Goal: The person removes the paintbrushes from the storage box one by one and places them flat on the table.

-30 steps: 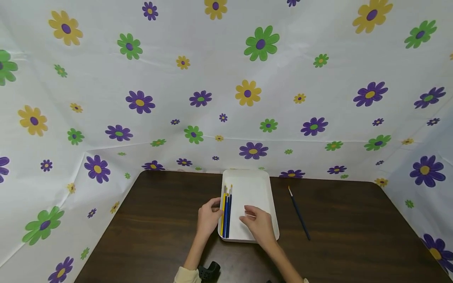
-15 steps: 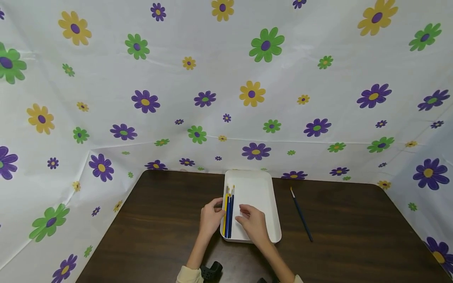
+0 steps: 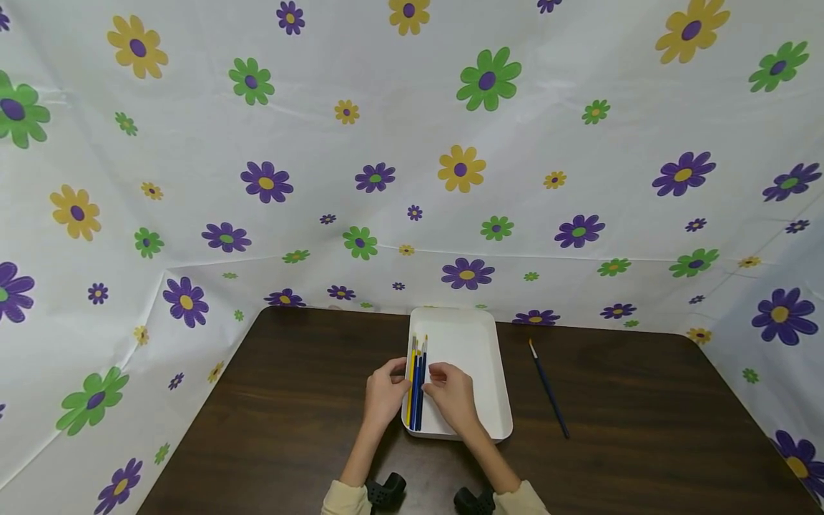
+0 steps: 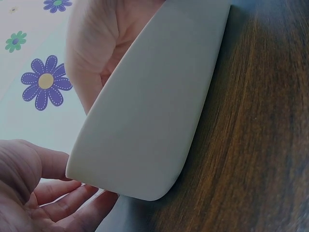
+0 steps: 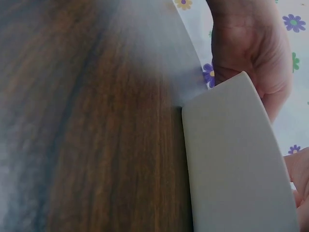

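Observation:
Several paintbrushes [image 3: 417, 390], with one yellow and the others blue or dark-handled, lie side by side along the left inner edge of a white tray [image 3: 465, 340], bristles away from me. My left hand [image 3: 384, 395] grips the tray's left rim, its thumb beside the brushes. In the left wrist view, that thumb [image 4: 50, 163] meets the rim, with fingers behind it. Inside the tray my right hand [image 3: 453, 398] is loosely curved, its thumb and fingertips right at the rightmost brush. The tray wall hides most of the right hand's work in the right wrist view.
One dark blue paintbrush [image 3: 548, 390] lies on the brown wooden table [image 3: 637, 408], right of the tray. A flower-printed white sheet [image 3: 412, 143] surrounds the table's back and sides. Black wrist devices [image 3: 386, 492] sit at both sleeves.
My right hand has moved left across the tray until it is right at the brushes. The left hand stays at the left rim. The head view has shifted slightly.

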`<state>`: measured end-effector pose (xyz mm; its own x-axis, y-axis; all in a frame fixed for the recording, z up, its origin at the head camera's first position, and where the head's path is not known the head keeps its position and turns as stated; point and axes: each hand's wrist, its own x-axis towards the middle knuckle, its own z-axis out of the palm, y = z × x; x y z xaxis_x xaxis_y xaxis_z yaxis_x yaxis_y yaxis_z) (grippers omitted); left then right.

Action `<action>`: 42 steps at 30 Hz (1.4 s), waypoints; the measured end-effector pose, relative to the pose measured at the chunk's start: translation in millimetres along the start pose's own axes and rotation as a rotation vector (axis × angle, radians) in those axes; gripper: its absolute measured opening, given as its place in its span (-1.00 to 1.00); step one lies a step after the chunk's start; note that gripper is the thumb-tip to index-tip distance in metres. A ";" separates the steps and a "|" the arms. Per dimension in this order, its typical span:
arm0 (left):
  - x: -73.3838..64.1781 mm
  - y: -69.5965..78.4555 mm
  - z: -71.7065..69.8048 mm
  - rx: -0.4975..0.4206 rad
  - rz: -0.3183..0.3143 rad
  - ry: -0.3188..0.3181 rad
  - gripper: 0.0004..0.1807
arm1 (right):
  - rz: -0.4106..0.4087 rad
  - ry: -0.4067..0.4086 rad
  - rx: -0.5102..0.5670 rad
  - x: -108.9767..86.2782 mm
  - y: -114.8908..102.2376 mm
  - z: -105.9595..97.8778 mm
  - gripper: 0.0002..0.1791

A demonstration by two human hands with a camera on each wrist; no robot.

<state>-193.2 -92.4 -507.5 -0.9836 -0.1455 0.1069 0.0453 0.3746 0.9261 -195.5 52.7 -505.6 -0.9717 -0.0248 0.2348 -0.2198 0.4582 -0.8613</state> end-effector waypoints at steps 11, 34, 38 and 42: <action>1.1 -2.0 0.9 -0.007 0.008 0.000 -0.57 | 0.042 0.000 -0.028 10.1 3.4 8.6 -0.69; -0.9 0.8 -0.1 -0.012 0.008 -0.011 -0.58 | 0.075 -0.006 -0.102 19.0 1.7 18.1 -0.73; -0.6 1.2 -0.6 -0.009 0.004 -0.008 -0.58 | 0.067 -0.001 -0.094 19.7 0.5 18.5 -0.74; -0.3 0.6 -0.5 -0.001 0.003 -0.010 -0.57 | 0.043 0.019 -0.105 19.3 0.1 19.1 -0.77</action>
<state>-192.8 -92.6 -506.8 -0.9851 -0.1353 0.1060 0.0483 0.3744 0.9260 -215.9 35.3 -509.8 -0.9780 0.0133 0.2080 -0.1666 0.5492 -0.8189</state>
